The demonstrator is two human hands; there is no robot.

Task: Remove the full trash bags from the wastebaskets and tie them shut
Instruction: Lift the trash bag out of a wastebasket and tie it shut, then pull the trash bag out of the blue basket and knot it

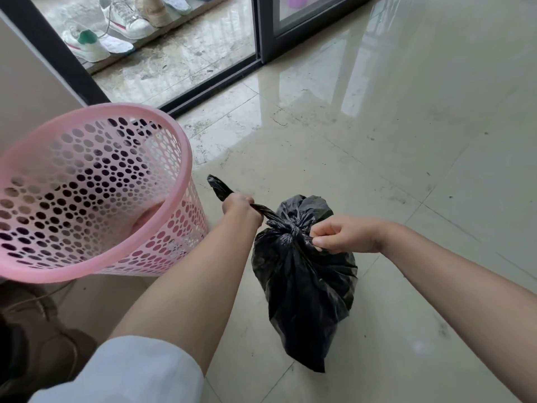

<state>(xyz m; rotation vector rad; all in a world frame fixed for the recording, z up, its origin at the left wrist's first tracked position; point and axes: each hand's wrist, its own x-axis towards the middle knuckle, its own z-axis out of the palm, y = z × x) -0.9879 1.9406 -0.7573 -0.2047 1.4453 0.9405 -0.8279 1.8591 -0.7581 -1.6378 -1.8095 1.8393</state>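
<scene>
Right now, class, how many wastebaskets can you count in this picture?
1: the pink wastebasket on the left, beside the black trash bag. Others may lie out of view.

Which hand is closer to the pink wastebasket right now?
Left. The left hand pulls a bag tail right beside the pink wastebasket; the right hand pinches the trash bag knot, farther right.

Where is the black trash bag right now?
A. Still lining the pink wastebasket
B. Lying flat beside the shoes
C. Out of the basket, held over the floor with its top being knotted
C: the black trash bag hangs beside the pink wastebasket, left hand pulling a twisted tail, right hand pinching at the knot.
</scene>
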